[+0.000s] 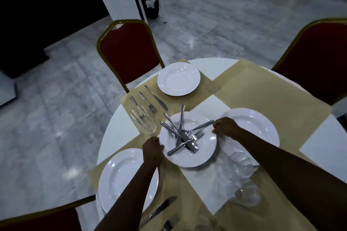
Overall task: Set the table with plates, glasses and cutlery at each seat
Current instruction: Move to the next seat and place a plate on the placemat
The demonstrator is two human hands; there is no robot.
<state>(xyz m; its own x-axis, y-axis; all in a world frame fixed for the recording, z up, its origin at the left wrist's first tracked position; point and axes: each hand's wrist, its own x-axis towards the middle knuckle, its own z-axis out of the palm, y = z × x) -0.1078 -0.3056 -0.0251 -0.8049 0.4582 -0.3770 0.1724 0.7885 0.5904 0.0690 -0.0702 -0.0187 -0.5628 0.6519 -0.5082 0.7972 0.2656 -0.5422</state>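
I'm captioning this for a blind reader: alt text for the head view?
Both hands, left hand and right hand, grip the rim of a white plate piled with cutlery, at a round table with three other plates.

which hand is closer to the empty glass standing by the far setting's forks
Left. The left hand grips the cutlery plate's rim just below the glass; the right hand grips the opposite rim.

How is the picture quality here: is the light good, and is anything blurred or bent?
Head view: dim light; glare spots on the floor tiles and the far plate; the glasses at lower right are smeared; wide-angle bending curves the right chair.
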